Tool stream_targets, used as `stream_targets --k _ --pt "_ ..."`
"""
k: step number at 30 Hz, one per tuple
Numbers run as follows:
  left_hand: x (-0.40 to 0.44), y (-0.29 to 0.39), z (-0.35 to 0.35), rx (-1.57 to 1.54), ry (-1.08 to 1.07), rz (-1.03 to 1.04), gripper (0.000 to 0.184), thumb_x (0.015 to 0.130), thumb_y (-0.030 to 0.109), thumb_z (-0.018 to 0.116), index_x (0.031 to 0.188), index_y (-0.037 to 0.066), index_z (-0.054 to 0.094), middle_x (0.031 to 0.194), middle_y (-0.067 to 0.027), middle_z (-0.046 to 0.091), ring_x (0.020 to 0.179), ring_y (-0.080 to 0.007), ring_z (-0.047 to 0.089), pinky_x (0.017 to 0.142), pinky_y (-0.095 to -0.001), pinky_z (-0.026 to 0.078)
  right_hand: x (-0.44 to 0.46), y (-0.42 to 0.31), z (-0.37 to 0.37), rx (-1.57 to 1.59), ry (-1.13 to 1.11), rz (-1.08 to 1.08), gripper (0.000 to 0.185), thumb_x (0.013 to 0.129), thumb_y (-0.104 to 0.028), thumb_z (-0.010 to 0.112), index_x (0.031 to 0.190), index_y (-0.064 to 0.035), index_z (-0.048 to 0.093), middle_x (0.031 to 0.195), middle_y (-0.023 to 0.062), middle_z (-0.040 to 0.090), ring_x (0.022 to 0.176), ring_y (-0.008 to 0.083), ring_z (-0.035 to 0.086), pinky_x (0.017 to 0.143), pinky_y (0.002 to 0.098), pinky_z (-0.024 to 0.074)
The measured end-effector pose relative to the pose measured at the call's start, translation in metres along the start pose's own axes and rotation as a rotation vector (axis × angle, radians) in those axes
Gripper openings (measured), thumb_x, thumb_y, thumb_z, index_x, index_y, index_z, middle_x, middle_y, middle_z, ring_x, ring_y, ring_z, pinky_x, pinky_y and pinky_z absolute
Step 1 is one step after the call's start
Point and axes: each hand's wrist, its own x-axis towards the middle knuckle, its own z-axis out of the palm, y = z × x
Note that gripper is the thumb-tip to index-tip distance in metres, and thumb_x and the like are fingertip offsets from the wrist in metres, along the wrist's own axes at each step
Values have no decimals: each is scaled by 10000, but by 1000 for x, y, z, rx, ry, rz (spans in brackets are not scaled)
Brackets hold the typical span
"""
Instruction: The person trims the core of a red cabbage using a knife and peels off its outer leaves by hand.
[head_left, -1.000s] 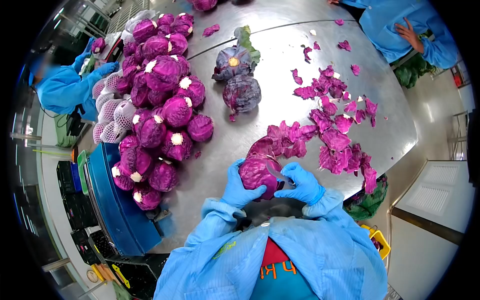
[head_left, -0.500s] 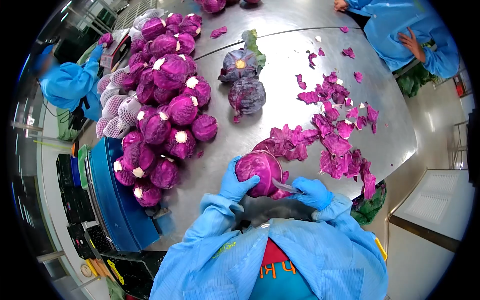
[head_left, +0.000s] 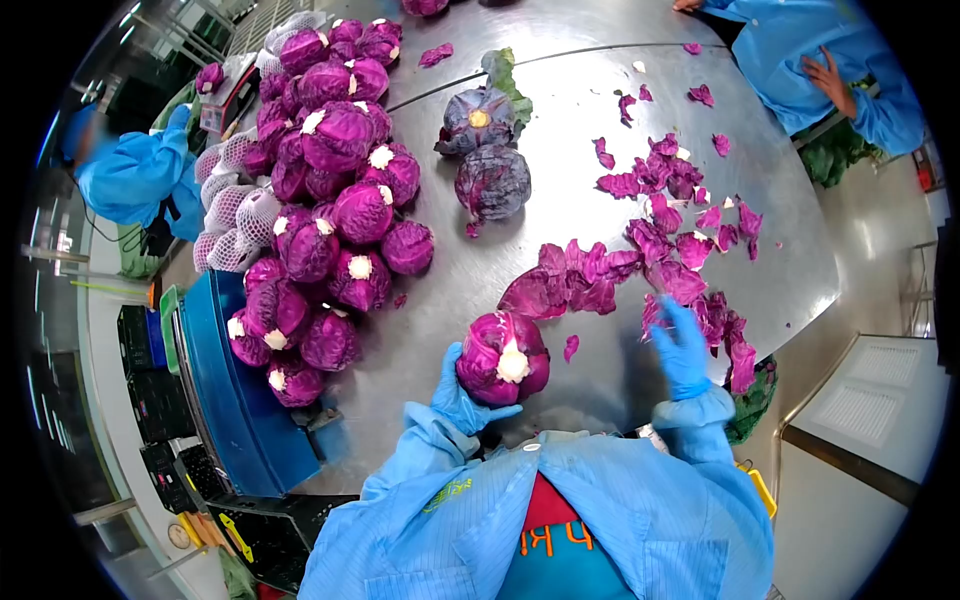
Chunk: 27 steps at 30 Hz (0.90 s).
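Observation:
My left hand, in a blue glove, cups a red cabbage from its left and underside. Its pale cut stem faces me. My right hand, gloved too, is out to the right, beside the heap of loose purple leaves. Motion blurs its fingers, and I cannot make out a knife in it. Larger peeled leaves lie just beyond the cabbage, with a small purple scrap to its right. Two darker unpeeled cabbages sit farther back on the metal table.
Many trimmed red cabbages are piled on the left, beside several in white foam nets. A blue bin stands at the table's left edge. One co-worker is at far left, another at upper right.
My right hand has moved right, away from the cabbage, and the knife no longer shows. The cabbage has been turned so its stem faces me, and my left hand has slid lower under it.

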Motion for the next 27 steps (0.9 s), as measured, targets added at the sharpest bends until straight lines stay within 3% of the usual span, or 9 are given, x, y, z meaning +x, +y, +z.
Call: stream_targets --k 5,6,7,9,11,16,25,26,27 --pt "8 -7 5 287 33 113 817 855 734 425 1465 194 362 1473 -119 411 1309 -388 431 1014 -635 387 33 -101 73 303 -474 45 643 797 -253 783 1370 -118 522 983 43 580 845 142 559 757 269 479" --pt "5 -19 29 229 59 258 900 843 692 516 1476 86 311 1463 -187 382 1273 -394 455 1058 -515 392 40 -102 90 393 -465 -103 719 763 -356 801 1371 -99 515 941 53 585 813 138 558 735 265 484" --pt "6 -19 20 599 211 470 952 803 663 587 1476 60 284 1459 -206 363 1273 -397 446 1072 -490 375 56 -125 87 297 -703 -35 767 743 -452 790 1362 -88 519 955 90 626 805 167 597 743 285 501" --pt "12 -22 -8 1337 510 884 1081 725 604 729 1477 8 230 1450 -245 325 1272 -404 428 1099 -442 342 67 -134 97 110 -863 -247 803 729 -522 770 1361 -93 520 994 121 659 819 220 633 774 319 512" --pt "-7 -33 32 1952 473 1140 1313 494 481 896 1459 -24 164 1429 -255 284 1344 -389 303 1102 -475 286 74 -134 101 97 -911 -296 768 747 -522 752 1351 -101 531 1038 128 671 850 261 650 789 345 515" --pt "0 -21 49 2049 434 1048 1124 485 407 904 1375 36 328 1284 -197 426 1227 -370 405 1046 -473 330 77 -133 98 150 -983 -165 628 769 -440 768 1276 -109 603 1005 99 681 854 204 656 780 323 514" --pt "11 -5 64 2042 322 965 1134 477 470 893 1349 -19 359 1240 -225 493 1166 -412 465 1031 -495 360 64 -105 80 709 -897 -154 212 782 -146 787 936 -31 701 771 51 637 669 100 591 592 272 459" --pt "10 -4 69 1976 338 918 1121 474 475 895 1338 -15 376 1231 -221 504 1164 -405 470 1028 -486 367 59 -109 55 862 -936 206 171 777 -118 782 895 -21 705 737 38 636 584 74 541 517 246 409" --pt "10 0 71 1885 351 869 1107 469 480 897 1324 -10 393 1223 -216 512 1158 -397 479 1022 -473 376 49 -100 45 950 -718 229 165 823 -140 735 914 -10 689 691 26 629 523 53 509 471 230 375"
